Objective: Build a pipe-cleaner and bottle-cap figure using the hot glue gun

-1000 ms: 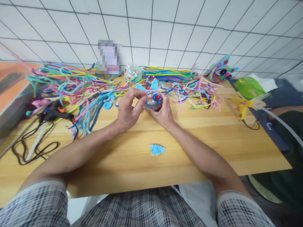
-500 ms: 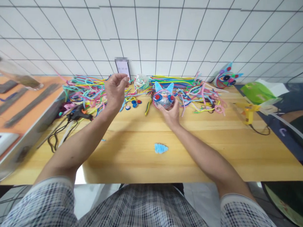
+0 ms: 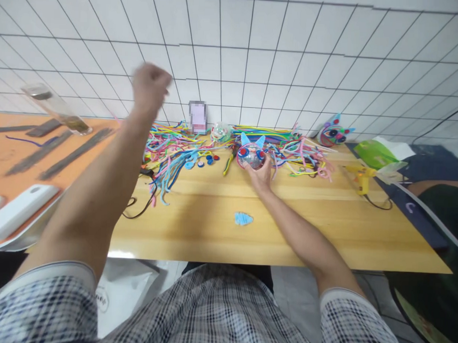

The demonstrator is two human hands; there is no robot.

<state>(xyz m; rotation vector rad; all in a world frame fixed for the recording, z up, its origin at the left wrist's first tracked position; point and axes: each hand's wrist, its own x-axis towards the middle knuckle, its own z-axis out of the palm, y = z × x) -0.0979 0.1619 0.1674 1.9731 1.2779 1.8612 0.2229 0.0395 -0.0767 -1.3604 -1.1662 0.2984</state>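
Observation:
My right hand [image 3: 262, 173] is wrapped round the lower right of a clear ball [image 3: 252, 158] with blue pointed ears and red-and-blue round eyes, at the back middle of the table. Raised high at the left, in front of the tiled wall, is my left hand [image 3: 151, 84], its fingers curled together and blurred; what they hold, if anything, is too small to tell. A light blue fuzzy piece [image 3: 243, 219] lies flat on the wooden table [image 3: 211, 241]. Bottle caps [image 3: 210, 161] and yellow-handled pliers [image 3: 227, 164] lie left of the ball.
Heaps of coloured pipe cleaners [image 3: 167, 164] line the table's back. Another clear ball [image 3: 221, 132] stands near a phone [image 3: 198, 116]. To the right are a finished-looking eared ball [image 3: 332, 132] and a yellow glue gun [image 3: 362, 178]. A bottle [image 3: 58, 108] leans at the left.
My left hand has risen and moved left, away from the pipe cleaners. My right hand keeps its hold on the eared ball. The camera view has shifted.

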